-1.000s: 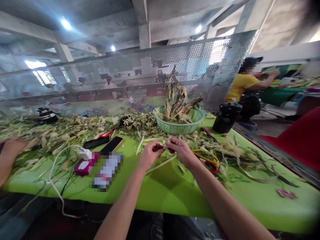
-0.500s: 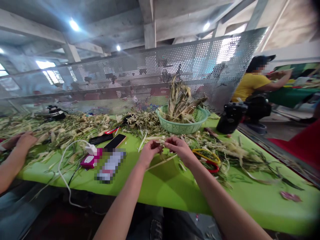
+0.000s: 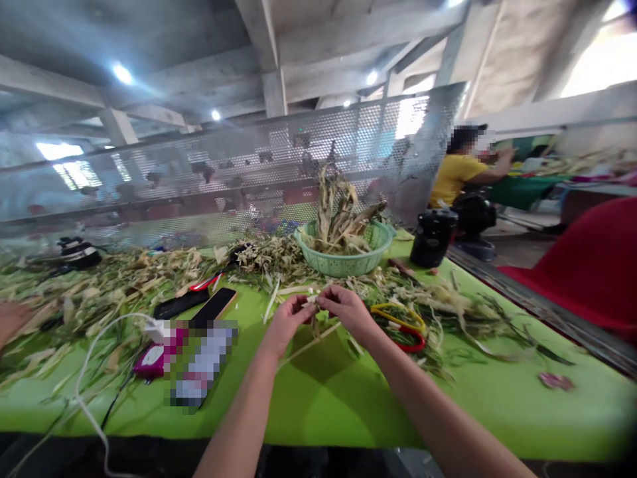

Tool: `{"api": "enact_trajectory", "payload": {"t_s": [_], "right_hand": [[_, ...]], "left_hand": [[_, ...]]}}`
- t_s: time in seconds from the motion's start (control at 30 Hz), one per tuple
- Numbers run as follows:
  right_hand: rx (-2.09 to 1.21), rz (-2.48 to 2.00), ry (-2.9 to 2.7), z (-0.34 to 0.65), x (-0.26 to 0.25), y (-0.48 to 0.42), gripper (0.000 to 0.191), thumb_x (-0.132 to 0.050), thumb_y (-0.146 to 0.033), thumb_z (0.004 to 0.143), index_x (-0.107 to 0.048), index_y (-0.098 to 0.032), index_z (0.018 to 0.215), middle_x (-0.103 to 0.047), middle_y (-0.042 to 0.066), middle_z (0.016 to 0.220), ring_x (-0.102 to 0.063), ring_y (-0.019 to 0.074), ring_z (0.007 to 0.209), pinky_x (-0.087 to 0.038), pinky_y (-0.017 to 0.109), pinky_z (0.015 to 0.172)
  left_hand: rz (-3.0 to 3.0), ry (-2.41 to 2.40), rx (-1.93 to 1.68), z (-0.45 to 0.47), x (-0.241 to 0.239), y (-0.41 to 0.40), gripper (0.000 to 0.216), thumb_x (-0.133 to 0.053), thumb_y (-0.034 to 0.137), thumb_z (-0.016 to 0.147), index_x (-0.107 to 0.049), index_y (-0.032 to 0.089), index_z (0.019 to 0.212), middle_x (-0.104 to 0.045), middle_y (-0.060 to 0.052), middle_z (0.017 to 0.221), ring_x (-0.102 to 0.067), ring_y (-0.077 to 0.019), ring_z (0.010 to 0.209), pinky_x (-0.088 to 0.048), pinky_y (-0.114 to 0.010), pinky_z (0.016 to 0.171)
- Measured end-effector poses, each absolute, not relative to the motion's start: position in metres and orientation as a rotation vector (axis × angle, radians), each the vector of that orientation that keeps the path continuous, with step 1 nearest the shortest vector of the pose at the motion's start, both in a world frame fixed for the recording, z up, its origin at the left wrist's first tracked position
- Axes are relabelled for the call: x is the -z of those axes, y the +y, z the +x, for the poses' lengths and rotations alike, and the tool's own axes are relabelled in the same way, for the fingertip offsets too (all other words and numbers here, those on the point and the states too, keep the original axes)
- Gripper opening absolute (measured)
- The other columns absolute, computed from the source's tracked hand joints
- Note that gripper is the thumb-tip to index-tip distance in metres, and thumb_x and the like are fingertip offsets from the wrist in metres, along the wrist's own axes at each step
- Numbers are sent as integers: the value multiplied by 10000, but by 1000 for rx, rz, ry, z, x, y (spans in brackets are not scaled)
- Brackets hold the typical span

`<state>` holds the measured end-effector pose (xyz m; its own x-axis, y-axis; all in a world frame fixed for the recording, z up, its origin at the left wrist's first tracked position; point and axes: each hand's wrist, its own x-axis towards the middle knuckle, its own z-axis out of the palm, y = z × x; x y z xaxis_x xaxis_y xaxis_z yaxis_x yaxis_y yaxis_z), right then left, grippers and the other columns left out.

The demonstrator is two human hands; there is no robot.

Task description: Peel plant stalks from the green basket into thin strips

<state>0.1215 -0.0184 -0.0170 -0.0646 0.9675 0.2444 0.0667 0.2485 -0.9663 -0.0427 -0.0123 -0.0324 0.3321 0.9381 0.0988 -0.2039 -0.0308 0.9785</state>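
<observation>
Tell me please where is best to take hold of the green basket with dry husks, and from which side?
Probably by the rim of the green basket on its near side, coming from above and in front. The rim flares outward and shows bare there, while the dry husks stand tall in the middle and the mesh screen closes off the far side.

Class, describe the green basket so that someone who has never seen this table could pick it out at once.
Start at the lime-green table and look to its far edge, against the perforated metal screen. There, beyond the person's hands, stands the basket. It is the only round, pale green, slotted container, heaped with dry husks that stick up above its rim, while the husks around it lie loose.
</observation>
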Motion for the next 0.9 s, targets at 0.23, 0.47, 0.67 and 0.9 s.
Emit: {"api": "enact_trajectory", "payload": {"t_s": [0.23,0.47,0.67,0.9], "right_hand": [[-1024,-1035,-1323,123,15,-19,319,-681,-490,722,-621,-186,800,-601,-7,695,-473,103,551,-388,242,512],[-1144,-1131,-1501,120,23,-18,351,-693,-502,716,-640,-155,725,-563,-12,611,-456,99,530,-360,234,493],[-1123,-1136,-1522,122,23,-18,280,-697,-424,704,-652,-148,724,-583,-9,612,-451,98,537,-325,238,508],[-1051,-1105,-1511,122,22,-16,312,-666,-474,742,-612,-167,721,-557,-16,634,-457,108,574,-367,242,535]], "left_hand": [[1149,818,-1232,-40,31,-2,376,-768,373,683,-615,163,955,-664,-28,866,-603,-121,732,-488,-255,694],[971,815,-1387,-40,30,3,413,-807,366,618,-575,175,901,-685,-19,842,-627,-131,708,-507,-285,714],[978,824,-1376,-39,27,2,430,-798,384,622,-569,176,920,-683,-19,854,-630,-128,693,-501,-277,697],[962,824,-1338,-39,26,2,437,-803,371,619,-570,191,942,-668,2,821,-616,-124,704,-481,-257,683]]}}
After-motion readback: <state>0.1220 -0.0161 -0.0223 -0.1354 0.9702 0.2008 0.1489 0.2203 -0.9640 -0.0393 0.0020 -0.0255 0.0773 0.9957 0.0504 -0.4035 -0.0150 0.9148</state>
